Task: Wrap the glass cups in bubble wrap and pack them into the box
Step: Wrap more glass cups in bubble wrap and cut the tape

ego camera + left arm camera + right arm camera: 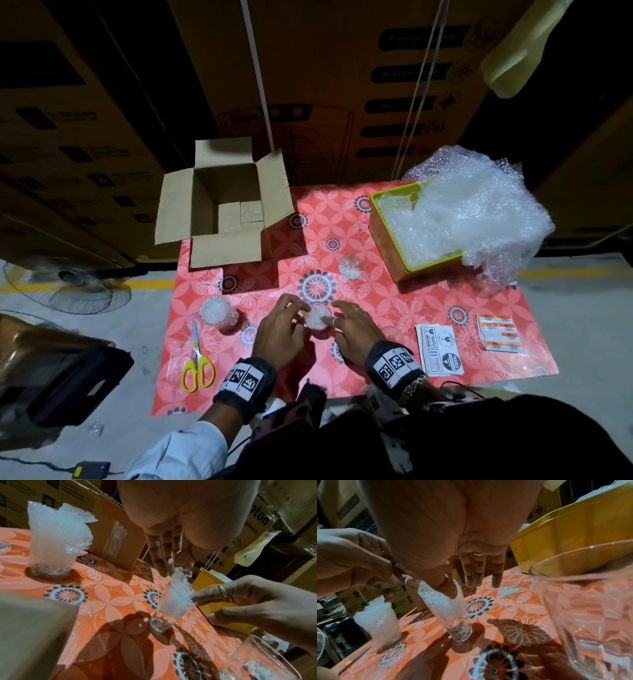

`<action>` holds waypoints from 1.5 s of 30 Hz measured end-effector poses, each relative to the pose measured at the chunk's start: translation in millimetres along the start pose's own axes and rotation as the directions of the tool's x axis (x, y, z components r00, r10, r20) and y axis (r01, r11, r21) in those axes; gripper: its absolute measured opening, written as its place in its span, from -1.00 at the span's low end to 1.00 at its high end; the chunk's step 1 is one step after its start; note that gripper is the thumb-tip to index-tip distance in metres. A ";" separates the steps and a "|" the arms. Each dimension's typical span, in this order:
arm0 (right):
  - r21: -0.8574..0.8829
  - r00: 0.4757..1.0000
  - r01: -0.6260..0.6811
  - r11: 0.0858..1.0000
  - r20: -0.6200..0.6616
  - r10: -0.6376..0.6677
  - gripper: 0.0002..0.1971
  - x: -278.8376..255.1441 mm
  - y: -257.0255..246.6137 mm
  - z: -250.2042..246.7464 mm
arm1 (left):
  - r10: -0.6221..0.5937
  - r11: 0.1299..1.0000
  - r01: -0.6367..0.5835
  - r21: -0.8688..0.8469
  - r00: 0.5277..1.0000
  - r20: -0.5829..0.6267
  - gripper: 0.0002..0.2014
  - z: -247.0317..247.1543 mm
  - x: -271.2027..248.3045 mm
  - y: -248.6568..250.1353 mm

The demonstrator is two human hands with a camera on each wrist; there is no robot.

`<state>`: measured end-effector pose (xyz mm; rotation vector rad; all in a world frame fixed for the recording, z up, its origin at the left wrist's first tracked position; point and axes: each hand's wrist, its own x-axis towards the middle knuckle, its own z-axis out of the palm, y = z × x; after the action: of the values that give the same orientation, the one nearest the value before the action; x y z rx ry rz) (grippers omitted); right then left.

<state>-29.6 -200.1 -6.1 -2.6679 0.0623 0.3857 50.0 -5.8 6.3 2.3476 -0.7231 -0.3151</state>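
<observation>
A clear glass cup [318, 318] [164, 620] [455, 622] stands upright on the red flowered table [394, 308], partly stuffed with bubble wrap [176, 596] [436, 599]. My left hand [301, 310] [173, 566] pinches the wrap's top edge at the rim. My right hand [337, 315] [452, 588] pushes its index finger down into the cup onto the wrap, the other fingers straight. A second cup [215, 313] [53, 545] [380, 622], full of bubble wrap, stands to the left. The open cardboard box [226, 205] sits at the back left, empty.
A yellow bin [387, 236] with loose bubble wrap [479, 212] stands back right, and another cup [350, 267] in front of it. An empty glass [590, 608] [260, 660] is close by my right wrist. Yellow scissors [197, 359] lie left, fragile stickers [440, 349] right.
</observation>
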 end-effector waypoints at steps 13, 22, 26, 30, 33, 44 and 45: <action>0.066 0.999 -0.047 0.997 -0.021 0.048 -0.60 2.0 -2.0 0.0 | 0.150 0.976 -0.153 0.153 0.988 0.035 -0.64 17.7 7.0 -14.8; -0.016 0.999 -0.037 0.999 0.037 0.037 -0.61 0.2 -9.7 0.0 | -0.176 0.954 0.145 -0.264 0.980 -0.094 -0.75 23.1 20.0 -9.5; 0.000 0.998 -0.047 0.999 0.029 0.047 -0.68 -2.2 -12.9 0.3 | -0.344 0.912 0.346 -0.219 0.938 0.047 -0.66 29.3 30.7 -7.5; 0.021 0.999 -0.038 0.999 -0.001 0.038 -0.72 -3.9 -9.3 -4.5 | -0.398 0.893 0.410 -0.186 0.912 0.101 -0.67 31.1 36.8 -7.3; 0.099 0.994 -0.026 0.995 -0.106 0.036 -0.72 -6.0 -7.7 -6.3 | -0.415 0.886 0.426 -0.186 0.905 0.093 -0.71 30.6 37.5 -7.2; 0.053 0.998 -0.058 0.997 -0.018 0.059 -0.67 -1.9 -11.5 -1.0 | -0.464 0.825 0.483 -0.293 0.875 0.135 -0.95 20.6 35.3 -5.5; 0.037 0.998 -0.060 0.997 -0.007 0.060 -0.66 -1.3 -11.2 0.1 | -0.460 0.826 0.476 -0.302 0.879 0.128 -0.92 20.1 35.2 -4.0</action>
<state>-29.7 -190.0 -1.1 -2.6361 0.1513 0.3894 72.5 -33.9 -12.8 2.1695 -0.0807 -0.6564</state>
